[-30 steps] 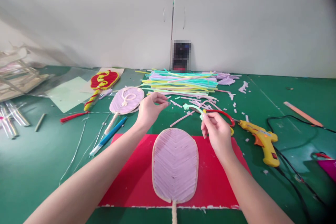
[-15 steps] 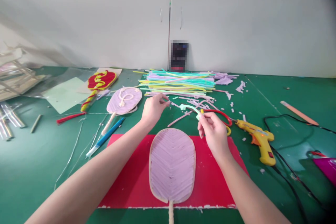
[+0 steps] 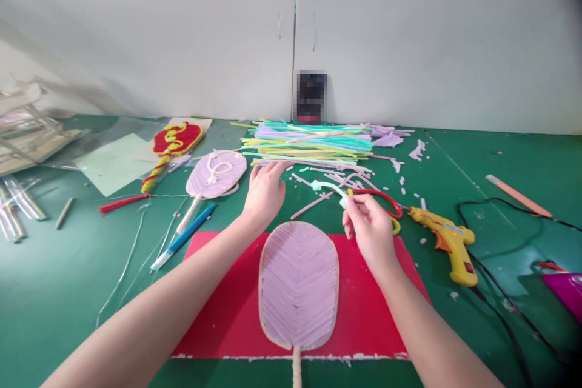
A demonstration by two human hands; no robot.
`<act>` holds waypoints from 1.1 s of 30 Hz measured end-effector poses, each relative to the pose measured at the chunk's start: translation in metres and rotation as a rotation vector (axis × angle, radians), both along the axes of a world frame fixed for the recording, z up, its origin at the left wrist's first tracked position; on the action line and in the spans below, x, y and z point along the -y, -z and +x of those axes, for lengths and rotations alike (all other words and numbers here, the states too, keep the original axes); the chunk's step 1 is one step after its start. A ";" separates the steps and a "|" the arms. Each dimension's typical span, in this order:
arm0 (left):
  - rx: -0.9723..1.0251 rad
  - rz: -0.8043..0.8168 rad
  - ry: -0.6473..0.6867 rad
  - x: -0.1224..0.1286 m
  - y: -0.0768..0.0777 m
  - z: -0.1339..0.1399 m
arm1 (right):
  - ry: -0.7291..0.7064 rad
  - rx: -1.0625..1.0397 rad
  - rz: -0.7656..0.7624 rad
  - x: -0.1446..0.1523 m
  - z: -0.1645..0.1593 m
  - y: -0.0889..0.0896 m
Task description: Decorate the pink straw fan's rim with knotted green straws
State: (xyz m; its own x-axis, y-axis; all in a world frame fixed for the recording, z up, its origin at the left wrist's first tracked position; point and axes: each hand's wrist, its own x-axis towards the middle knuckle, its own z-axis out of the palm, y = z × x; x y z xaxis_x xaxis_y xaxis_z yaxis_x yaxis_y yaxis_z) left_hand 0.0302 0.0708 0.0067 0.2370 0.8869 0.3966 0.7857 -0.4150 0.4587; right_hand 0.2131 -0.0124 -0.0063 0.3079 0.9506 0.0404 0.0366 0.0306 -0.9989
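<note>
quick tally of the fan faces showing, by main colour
Lilac fan faces: 2
Red fan face with yellow trim: 1
Total: 3

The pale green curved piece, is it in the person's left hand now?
No, the pale green curved piece is pinched in the right hand, and the left hand is apart from it.

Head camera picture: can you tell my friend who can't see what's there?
The right hand holds a curved mint strip beyond a lilac fan on red card. The left hand is by colorful sticks; a glue gun lies at right.
</note>
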 end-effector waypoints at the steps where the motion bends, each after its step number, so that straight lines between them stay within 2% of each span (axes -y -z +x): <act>1: 0.006 0.038 -0.002 0.006 -0.002 0.000 | -0.001 -0.002 0.001 0.000 0.000 0.000; 6: 0.130 0.040 0.072 0.043 -0.006 -0.007 | -0.008 -0.025 0.001 0.001 -0.001 0.000; 10: 0.245 -0.026 0.118 0.066 0.000 -0.014 | -0.053 -0.052 -0.010 0.001 -0.002 0.000; 16: 0.548 -0.309 0.078 0.069 0.013 -0.012 | -0.235 -0.108 -0.055 0.003 -0.005 -0.001; 19: 0.680 -0.438 0.101 0.067 0.015 -0.011 | -0.307 -0.086 -0.071 0.004 -0.005 -0.003; 25: 0.665 -0.544 0.169 0.067 0.011 -0.014 | -0.405 -0.033 -0.070 0.008 -0.003 -0.005; 33: 0.561 -0.554 0.235 0.067 0.010 -0.016 | -0.404 0.001 -0.062 0.007 -0.006 -0.004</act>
State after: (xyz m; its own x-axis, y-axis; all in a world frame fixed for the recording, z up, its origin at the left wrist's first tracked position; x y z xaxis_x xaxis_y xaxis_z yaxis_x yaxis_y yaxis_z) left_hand 0.0138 0.0042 -0.0028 0.3371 0.9410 0.0309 0.2995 -0.1383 0.9440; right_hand 0.2068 -0.0195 -0.0019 -0.0906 0.9957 -0.0207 0.0346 -0.0176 -0.9992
